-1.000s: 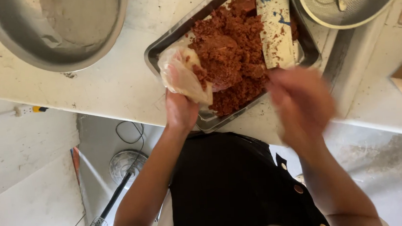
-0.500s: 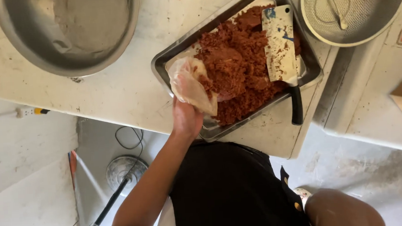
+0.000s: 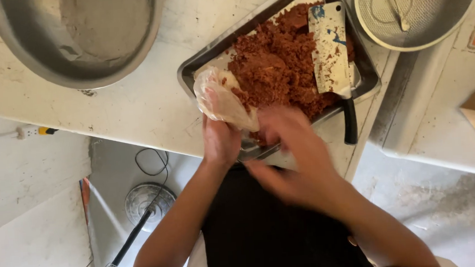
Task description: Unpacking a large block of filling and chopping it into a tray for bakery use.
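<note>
My left hand (image 3: 221, 143) gripping one clear bag (image 3: 221, 98) at the tray's (image 3: 199, 69) near-left corner, my right hand (image 3: 294, 152) blurred, grip unclear, one cleaver (image 3: 329, 49) on the mince (image 3: 275, 69), two bowls (image 3: 75, 39) on the bench (image 3: 135, 110)

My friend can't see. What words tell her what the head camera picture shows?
A person's left hand holds a thin plastic bag at a metal tray of reddish-brown crumbly food, the blurred right hand beside it. A cleaver lies on the food.

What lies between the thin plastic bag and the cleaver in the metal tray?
In the head view, a heap of reddish-brown minced mixture fills the tray between the plastic bag, held by the left hand, and the cleaver.
</note>
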